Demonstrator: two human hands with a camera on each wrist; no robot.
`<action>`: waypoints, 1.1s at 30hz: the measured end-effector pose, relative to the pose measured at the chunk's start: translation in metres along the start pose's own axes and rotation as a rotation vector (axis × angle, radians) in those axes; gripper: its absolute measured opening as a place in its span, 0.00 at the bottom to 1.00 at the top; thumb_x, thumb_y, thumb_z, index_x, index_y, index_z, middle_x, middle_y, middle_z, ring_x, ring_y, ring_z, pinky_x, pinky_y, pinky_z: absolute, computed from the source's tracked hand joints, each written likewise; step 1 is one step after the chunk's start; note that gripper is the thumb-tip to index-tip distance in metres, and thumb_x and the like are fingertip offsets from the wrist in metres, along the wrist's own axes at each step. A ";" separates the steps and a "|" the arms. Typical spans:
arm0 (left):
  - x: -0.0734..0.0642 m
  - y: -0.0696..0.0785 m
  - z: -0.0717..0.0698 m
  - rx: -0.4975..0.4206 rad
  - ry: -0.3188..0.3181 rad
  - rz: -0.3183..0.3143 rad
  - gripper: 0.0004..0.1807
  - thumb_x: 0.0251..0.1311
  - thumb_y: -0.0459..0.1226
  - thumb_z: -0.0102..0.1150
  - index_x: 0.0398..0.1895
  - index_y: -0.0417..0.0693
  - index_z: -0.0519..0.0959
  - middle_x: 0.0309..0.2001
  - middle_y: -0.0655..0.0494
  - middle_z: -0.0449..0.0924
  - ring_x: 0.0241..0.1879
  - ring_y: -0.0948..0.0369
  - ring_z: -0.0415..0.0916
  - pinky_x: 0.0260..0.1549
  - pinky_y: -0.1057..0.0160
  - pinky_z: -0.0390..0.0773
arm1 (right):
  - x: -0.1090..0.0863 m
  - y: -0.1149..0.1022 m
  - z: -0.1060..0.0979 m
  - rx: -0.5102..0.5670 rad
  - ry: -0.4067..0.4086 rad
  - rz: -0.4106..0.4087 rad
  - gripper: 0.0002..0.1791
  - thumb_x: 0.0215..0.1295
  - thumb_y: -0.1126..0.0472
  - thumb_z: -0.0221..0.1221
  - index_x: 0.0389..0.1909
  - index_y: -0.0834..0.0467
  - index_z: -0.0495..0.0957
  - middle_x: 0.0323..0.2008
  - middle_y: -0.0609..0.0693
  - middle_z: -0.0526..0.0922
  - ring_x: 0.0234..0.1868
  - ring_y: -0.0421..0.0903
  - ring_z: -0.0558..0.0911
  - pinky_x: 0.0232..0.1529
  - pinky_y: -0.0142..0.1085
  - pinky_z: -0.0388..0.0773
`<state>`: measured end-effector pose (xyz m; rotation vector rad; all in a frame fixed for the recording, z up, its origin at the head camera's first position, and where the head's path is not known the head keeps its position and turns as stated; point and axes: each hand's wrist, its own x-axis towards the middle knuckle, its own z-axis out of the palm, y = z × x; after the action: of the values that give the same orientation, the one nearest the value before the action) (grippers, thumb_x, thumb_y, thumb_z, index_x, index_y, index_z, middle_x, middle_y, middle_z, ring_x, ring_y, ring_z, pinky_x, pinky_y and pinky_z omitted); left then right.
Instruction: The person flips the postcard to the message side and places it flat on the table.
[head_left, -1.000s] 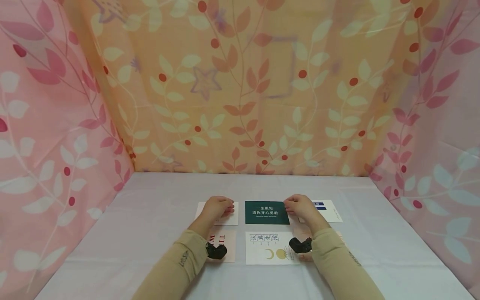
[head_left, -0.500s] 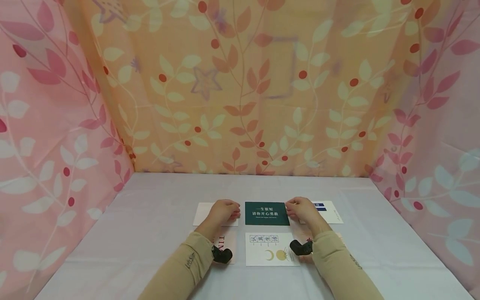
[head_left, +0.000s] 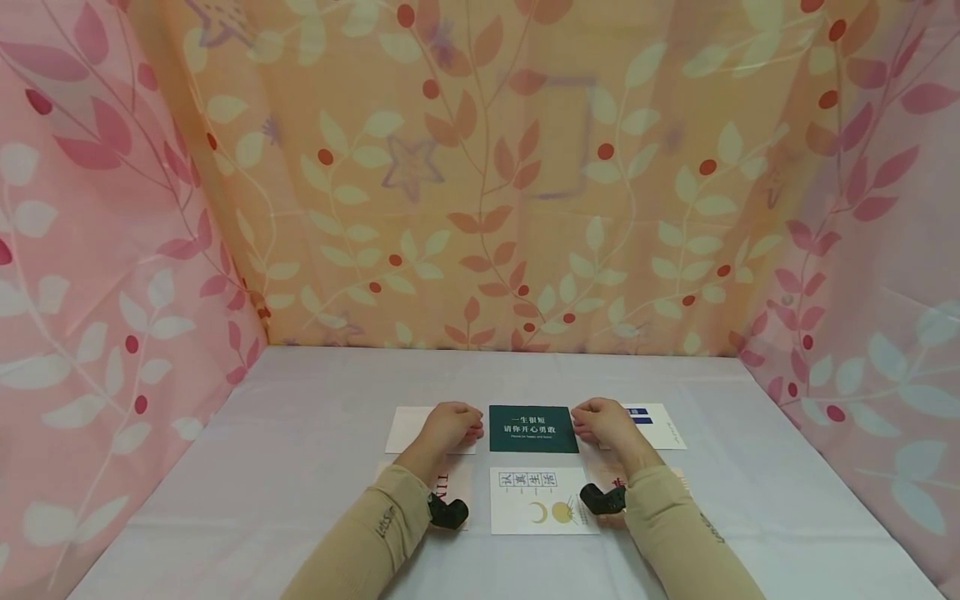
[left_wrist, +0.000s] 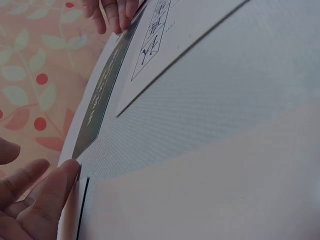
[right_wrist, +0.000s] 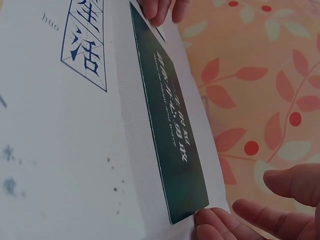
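A dark green card (head_left: 534, 429) with white lettering lies flat in the middle of the far row. My right hand (head_left: 606, 422) is at its right end; in the right wrist view the fingertips (right_wrist: 210, 222) touch the card's corner, thumb held apart. My left hand (head_left: 452, 427) is over the right part of a white card (head_left: 408, 429), its fingertips (left_wrist: 72, 167) close to the green card's left end. Whether they touch it I cannot tell. Nothing is pinched by either hand. Nearer lies a white card (head_left: 525, 500) with a moon and sun print.
A white card with blue blocks (head_left: 660, 427) lies at the far right. Two pale pink cards with red print, one at the left (head_left: 456, 492), are partly hidden under my forearms. Patterned cloth walls (head_left: 480, 208) enclose the white table (head_left: 247, 500).
My left hand has moved right, from over the white card toward the green card's left end. The right hand has stayed at the green card's right end, almost still.
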<state>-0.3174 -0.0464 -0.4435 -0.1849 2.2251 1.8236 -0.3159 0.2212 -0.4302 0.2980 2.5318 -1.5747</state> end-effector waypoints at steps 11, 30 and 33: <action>0.002 -0.001 0.001 0.004 -0.001 0.018 0.13 0.62 0.38 0.51 0.42 0.39 0.78 0.35 0.47 0.79 0.34 0.58 0.79 0.33 0.66 0.79 | -0.001 0.001 0.001 0.026 -0.008 0.005 0.14 0.66 0.61 0.51 0.46 0.67 0.73 0.41 0.61 0.79 0.38 0.49 0.81 0.41 0.39 0.79; 0.001 0.001 0.002 -0.037 -0.004 -0.013 0.12 0.61 0.38 0.53 0.42 0.40 0.78 0.37 0.47 0.79 0.33 0.58 0.79 0.31 0.66 0.79 | -0.003 0.000 0.008 -0.013 -0.023 -0.005 0.15 0.66 0.58 0.52 0.45 0.66 0.75 0.39 0.58 0.80 0.36 0.46 0.82 0.38 0.36 0.79; 0.001 0.002 0.001 -0.034 0.002 -0.011 0.12 0.61 0.38 0.52 0.43 0.40 0.78 0.36 0.47 0.78 0.33 0.58 0.79 0.31 0.66 0.79 | -0.004 -0.001 0.007 -0.031 -0.011 -0.002 0.15 0.66 0.58 0.51 0.45 0.66 0.74 0.39 0.59 0.80 0.37 0.48 0.81 0.39 0.36 0.79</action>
<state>-0.3182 -0.0452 -0.4423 -0.2056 2.1914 1.8575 -0.3120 0.2143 -0.4310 0.2825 2.5467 -1.5320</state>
